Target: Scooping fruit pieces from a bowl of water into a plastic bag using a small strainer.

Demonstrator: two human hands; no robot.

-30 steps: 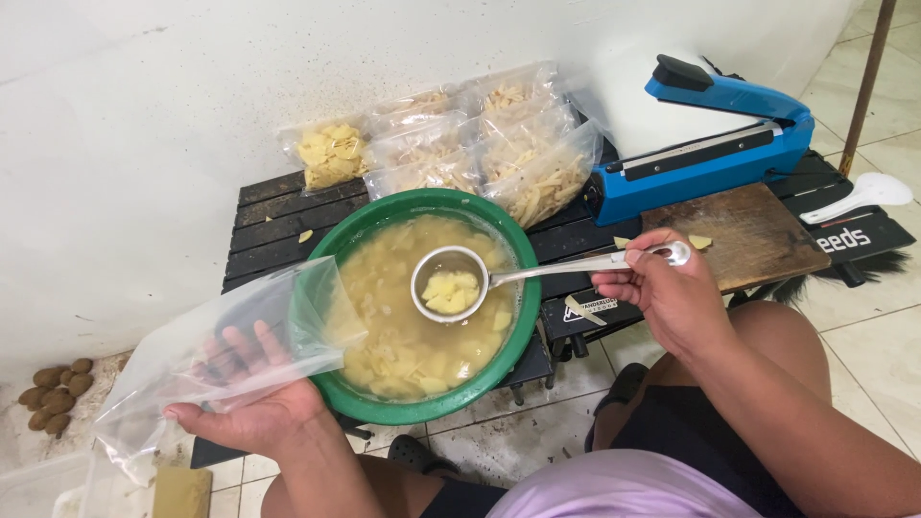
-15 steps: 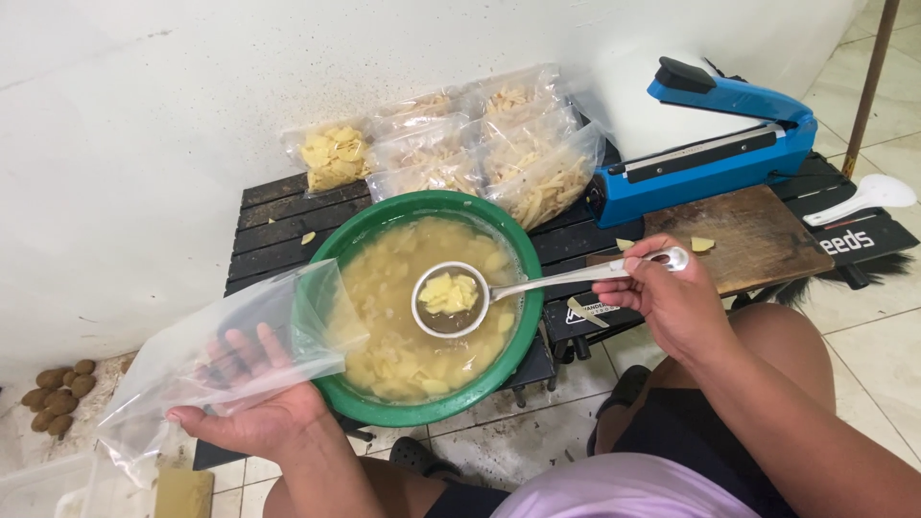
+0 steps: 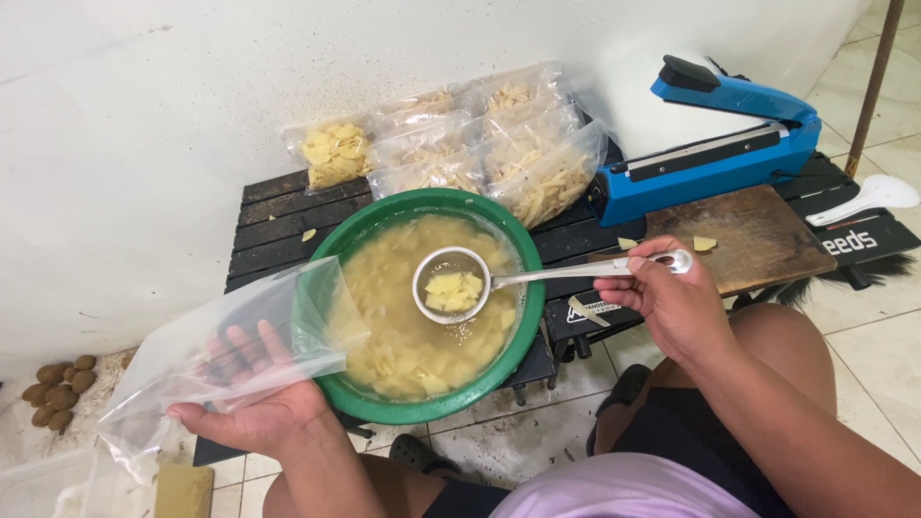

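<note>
My right hand (image 3: 672, 302) grips the handle of a metal strainer ladle (image 3: 451, 285) that holds several pale yellow slices just above the liquid in a green bowl (image 3: 432, 408). The bowl is full of yellow slices in cloudy water. My left hand (image 3: 254, 403) holds an open clear plastic bag (image 3: 206, 360) at the bowl's left rim, with the bag's mouth turned toward the bowl.
Several filled clear bags of slices (image 3: 460, 144) lie against the white wall behind the bowl. A blue heat sealer (image 3: 710, 144) and a wooden board (image 3: 748, 235) sit right on the black slatted table (image 3: 278, 225). Brown tubers (image 3: 58, 388) lie on the floor at left.
The ladle with its slices has stayed over the bowl and shifted slightly. My left hand still holds the bag open at the rim.
</note>
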